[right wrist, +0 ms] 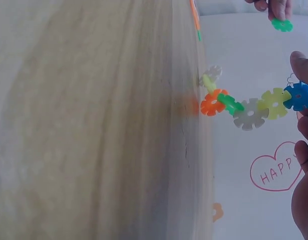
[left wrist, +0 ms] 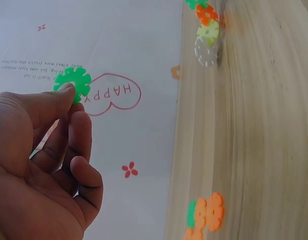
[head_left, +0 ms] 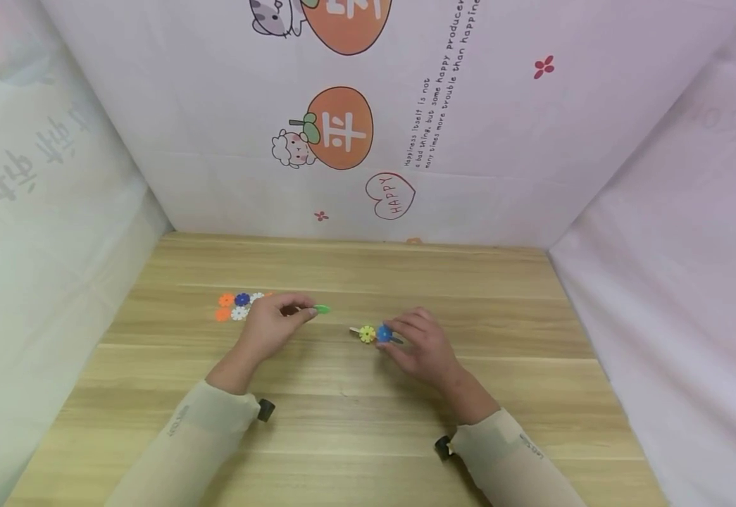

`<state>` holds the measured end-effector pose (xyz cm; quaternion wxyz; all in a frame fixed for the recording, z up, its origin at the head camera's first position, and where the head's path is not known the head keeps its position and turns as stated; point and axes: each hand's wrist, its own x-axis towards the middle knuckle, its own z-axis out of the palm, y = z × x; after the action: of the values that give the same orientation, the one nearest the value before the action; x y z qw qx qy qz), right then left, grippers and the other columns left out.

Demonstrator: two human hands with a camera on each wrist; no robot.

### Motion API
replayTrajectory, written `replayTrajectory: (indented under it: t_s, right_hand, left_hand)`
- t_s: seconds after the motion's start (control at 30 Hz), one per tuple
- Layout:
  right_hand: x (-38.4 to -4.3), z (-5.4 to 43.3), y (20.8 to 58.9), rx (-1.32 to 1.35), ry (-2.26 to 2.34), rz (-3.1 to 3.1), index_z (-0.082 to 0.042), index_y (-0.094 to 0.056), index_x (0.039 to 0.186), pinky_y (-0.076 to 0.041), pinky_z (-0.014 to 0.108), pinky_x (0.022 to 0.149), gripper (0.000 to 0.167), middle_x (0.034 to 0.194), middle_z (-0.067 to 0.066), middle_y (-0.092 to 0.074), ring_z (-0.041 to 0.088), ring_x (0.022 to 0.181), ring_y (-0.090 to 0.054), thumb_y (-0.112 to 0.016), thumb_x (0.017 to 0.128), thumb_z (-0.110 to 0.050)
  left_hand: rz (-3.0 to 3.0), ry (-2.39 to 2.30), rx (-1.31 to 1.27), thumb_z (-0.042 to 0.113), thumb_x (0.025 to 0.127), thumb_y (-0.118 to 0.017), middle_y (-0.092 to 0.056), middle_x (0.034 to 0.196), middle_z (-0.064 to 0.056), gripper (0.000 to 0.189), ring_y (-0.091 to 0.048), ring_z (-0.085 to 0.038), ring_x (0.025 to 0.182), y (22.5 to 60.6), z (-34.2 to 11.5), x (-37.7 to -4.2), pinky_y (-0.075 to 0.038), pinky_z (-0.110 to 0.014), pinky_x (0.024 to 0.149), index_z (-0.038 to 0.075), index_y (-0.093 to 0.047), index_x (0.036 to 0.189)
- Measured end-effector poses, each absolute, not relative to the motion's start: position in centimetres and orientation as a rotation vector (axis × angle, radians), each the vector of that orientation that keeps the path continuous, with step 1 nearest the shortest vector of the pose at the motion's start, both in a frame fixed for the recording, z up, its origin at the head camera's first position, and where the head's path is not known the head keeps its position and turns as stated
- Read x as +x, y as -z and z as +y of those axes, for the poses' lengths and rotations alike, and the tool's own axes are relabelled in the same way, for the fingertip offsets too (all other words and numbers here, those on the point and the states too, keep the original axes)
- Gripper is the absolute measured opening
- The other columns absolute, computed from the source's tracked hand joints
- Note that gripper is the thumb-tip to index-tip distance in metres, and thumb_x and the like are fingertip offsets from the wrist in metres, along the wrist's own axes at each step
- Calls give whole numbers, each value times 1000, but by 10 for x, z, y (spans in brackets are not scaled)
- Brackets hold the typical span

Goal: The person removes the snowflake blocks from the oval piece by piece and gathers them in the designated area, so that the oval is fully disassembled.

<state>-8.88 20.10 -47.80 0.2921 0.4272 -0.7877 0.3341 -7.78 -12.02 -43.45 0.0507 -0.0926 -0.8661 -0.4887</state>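
My left hand [head_left: 266,329] pinches a green snowflake disc [left wrist: 80,76], a flat round piece with a notched rim, between thumb and fingers above the table. To its right, my right hand [head_left: 429,346] grips the blue end disc [right wrist: 298,96] of a chain of interlocked snowflake discs. From the blue one the chain [right wrist: 250,115] runs through yellow, greyish white, green and orange discs to a pale far end. In the right wrist view it hangs in a shallow curve. A gap separates the green disc from the chain.
Loose snowflake discs, among them an orange one [head_left: 226,300], a dark blue one [head_left: 242,299] and a white one [head_left: 239,314], lie on the wooden table [head_left: 342,436] behind and left of my left hand. Printed white cloth [head_left: 469,197] walls the table's back and both sides.
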Motion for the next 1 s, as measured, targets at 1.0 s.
replayTrajectory:
  t_s: [1.0]
  right_hand:
    - [-88,202,476,1138,-872,-2148,-3,-77,108,-54,39,84,37,104,6,-76,23,95,-66,-90,80,-23]
  left_hand:
    - [-2744,1517,21,33,96,-77,-74,106,-2,26,-68,-24,99,469,-177,-74,-58,-40,83,14,-74,113]
